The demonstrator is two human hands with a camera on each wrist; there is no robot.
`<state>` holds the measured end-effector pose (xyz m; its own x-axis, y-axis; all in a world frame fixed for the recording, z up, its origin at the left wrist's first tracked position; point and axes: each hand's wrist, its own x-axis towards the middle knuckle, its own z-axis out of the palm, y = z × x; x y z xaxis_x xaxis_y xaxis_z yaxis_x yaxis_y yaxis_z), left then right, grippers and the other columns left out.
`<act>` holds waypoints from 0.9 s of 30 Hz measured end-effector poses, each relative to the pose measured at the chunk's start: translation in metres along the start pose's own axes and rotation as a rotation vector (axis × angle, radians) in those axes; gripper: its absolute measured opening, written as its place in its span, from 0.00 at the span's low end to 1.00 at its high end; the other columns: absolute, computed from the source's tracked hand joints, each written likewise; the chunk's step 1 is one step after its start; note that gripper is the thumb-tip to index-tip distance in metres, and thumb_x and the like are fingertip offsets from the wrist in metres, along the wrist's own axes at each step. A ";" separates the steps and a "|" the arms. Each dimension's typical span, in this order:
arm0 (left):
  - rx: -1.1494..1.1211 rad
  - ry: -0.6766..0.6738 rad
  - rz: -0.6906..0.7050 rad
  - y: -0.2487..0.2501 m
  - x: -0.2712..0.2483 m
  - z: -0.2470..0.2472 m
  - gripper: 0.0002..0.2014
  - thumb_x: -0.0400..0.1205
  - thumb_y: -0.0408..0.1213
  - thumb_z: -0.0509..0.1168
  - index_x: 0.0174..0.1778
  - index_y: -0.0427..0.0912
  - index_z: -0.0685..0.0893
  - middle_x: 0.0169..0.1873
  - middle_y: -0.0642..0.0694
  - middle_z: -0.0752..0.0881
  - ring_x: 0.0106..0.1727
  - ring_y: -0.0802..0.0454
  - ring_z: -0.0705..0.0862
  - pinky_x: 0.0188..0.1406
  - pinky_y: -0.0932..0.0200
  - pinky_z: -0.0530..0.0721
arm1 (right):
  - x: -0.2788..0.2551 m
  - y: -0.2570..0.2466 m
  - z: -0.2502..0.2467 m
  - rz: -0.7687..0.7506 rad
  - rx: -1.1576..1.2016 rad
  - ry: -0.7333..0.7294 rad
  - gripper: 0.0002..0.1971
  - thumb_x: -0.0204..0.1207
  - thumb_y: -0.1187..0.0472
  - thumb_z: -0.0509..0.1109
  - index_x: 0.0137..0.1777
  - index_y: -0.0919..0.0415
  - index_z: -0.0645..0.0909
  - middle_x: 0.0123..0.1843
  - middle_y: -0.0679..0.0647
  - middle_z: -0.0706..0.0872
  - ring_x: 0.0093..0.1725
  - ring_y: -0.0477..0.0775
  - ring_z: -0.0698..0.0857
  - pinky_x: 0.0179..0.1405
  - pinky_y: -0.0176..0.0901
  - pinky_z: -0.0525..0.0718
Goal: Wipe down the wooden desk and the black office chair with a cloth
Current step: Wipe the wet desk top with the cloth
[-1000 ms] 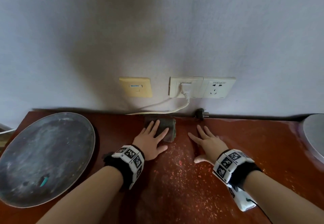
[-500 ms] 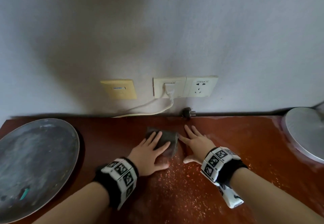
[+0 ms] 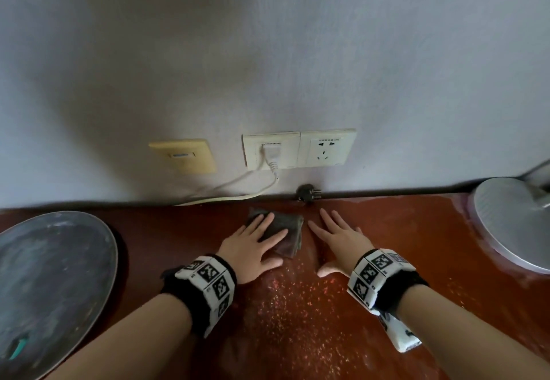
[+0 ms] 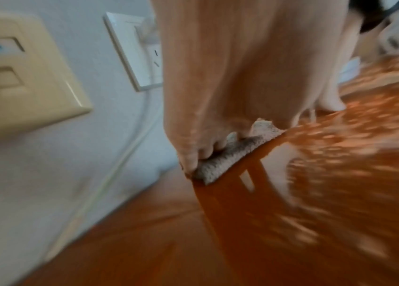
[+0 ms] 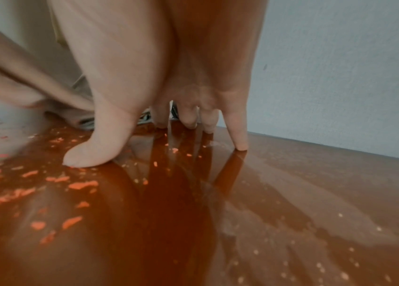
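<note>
A folded dark grey cloth (image 3: 285, 230) lies on the reddish-brown wooden desk (image 3: 401, 230) near the wall. My left hand (image 3: 253, 242) presses flat on the cloth with straight, spread fingers; the left wrist view shows those fingers (image 4: 193, 151) on the cloth (image 4: 228, 156). Just right of the cloth, my right hand (image 3: 339, 239) rests flat on the bare desk, and its fingertips (image 5: 240, 143) touch the glossy wood (image 5: 316, 193). The black office chair is not in view.
A large round grey metal tray (image 3: 50, 284) sits at the desk's left. A round silver base (image 3: 512, 224) stands at the right. On the wall are a beige plate (image 3: 184, 156), sockets (image 3: 297, 149) with a white cord (image 3: 232, 195), and a loose black plug (image 3: 306, 193) at the desk's back edge.
The left hand and cloth slid back from the wall, then drifted right, closer to the right hand. The right hand stays flat beside the cloth. The head view shifted right.
</note>
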<state>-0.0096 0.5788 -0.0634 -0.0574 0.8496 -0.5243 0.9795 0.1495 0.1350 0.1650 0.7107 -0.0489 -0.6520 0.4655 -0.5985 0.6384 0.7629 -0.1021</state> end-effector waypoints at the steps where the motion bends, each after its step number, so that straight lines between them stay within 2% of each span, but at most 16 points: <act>1: -0.031 -0.008 -0.070 -0.005 0.007 -0.008 0.35 0.79 0.68 0.38 0.82 0.60 0.43 0.82 0.46 0.34 0.83 0.49 0.37 0.82 0.49 0.48 | 0.000 0.000 0.000 0.001 0.004 -0.003 0.54 0.66 0.43 0.76 0.82 0.43 0.40 0.83 0.49 0.32 0.83 0.54 0.36 0.78 0.70 0.54; 3: -0.101 -0.014 -0.201 -0.010 0.022 -0.024 0.31 0.84 0.62 0.44 0.82 0.59 0.43 0.82 0.45 0.35 0.83 0.47 0.37 0.81 0.47 0.49 | 0.000 0.000 0.000 0.004 0.008 -0.007 0.54 0.66 0.43 0.76 0.82 0.42 0.40 0.83 0.49 0.33 0.83 0.55 0.36 0.78 0.70 0.54; 4: -0.105 -0.015 -0.223 -0.008 0.026 -0.027 0.32 0.84 0.61 0.44 0.82 0.58 0.42 0.82 0.44 0.35 0.83 0.46 0.37 0.81 0.46 0.49 | 0.000 0.000 -0.001 0.006 0.006 -0.009 0.54 0.66 0.43 0.76 0.82 0.42 0.40 0.83 0.49 0.32 0.83 0.55 0.36 0.78 0.70 0.54; 10: 0.003 -0.010 0.006 0.036 0.014 -0.008 0.31 0.85 0.58 0.46 0.83 0.56 0.44 0.82 0.43 0.33 0.83 0.46 0.34 0.82 0.46 0.44 | 0.000 -0.002 -0.002 -0.003 0.030 -0.005 0.55 0.66 0.44 0.77 0.82 0.45 0.40 0.84 0.49 0.33 0.83 0.55 0.36 0.77 0.70 0.53; 12: -0.022 -0.024 -0.008 0.034 0.018 -0.017 0.29 0.86 0.57 0.44 0.83 0.57 0.44 0.82 0.45 0.34 0.83 0.48 0.36 0.82 0.48 0.46 | -0.003 -0.002 -0.001 0.003 0.039 0.001 0.55 0.67 0.45 0.76 0.83 0.49 0.39 0.84 0.49 0.34 0.83 0.53 0.36 0.78 0.67 0.52; 15: -0.050 -0.012 -0.099 0.026 0.031 -0.029 0.28 0.87 0.56 0.43 0.83 0.58 0.45 0.83 0.46 0.35 0.83 0.49 0.37 0.81 0.49 0.47 | -0.008 0.002 0.003 0.034 0.062 0.017 0.57 0.67 0.43 0.76 0.83 0.55 0.37 0.83 0.49 0.32 0.83 0.50 0.36 0.81 0.59 0.50; 20: -0.081 0.002 -0.114 0.031 0.046 -0.032 0.28 0.87 0.56 0.42 0.83 0.58 0.46 0.83 0.45 0.36 0.83 0.47 0.36 0.82 0.47 0.45 | -0.013 0.010 0.007 0.058 0.049 0.014 0.59 0.64 0.40 0.76 0.82 0.51 0.36 0.83 0.47 0.30 0.82 0.50 0.33 0.80 0.63 0.49; 24: -0.058 -0.009 0.002 0.041 0.014 -0.008 0.28 0.87 0.56 0.43 0.83 0.57 0.46 0.82 0.46 0.35 0.83 0.48 0.35 0.82 0.47 0.45 | -0.012 0.008 0.006 0.058 0.040 0.005 0.60 0.64 0.41 0.77 0.83 0.52 0.36 0.83 0.49 0.30 0.82 0.52 0.33 0.79 0.65 0.50; 27: -0.064 0.019 0.008 0.037 0.001 0.005 0.27 0.87 0.54 0.43 0.82 0.59 0.45 0.82 0.49 0.34 0.83 0.51 0.36 0.81 0.47 0.46 | -0.014 0.008 0.006 0.058 0.036 0.000 0.59 0.64 0.40 0.76 0.82 0.53 0.36 0.83 0.49 0.30 0.82 0.52 0.33 0.79 0.65 0.50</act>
<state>0.0279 0.5830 -0.0636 -0.0535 0.8604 -0.5068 0.9657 0.1736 0.1929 0.1815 0.7077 -0.0466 -0.6139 0.5084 -0.6039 0.6893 0.7180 -0.0962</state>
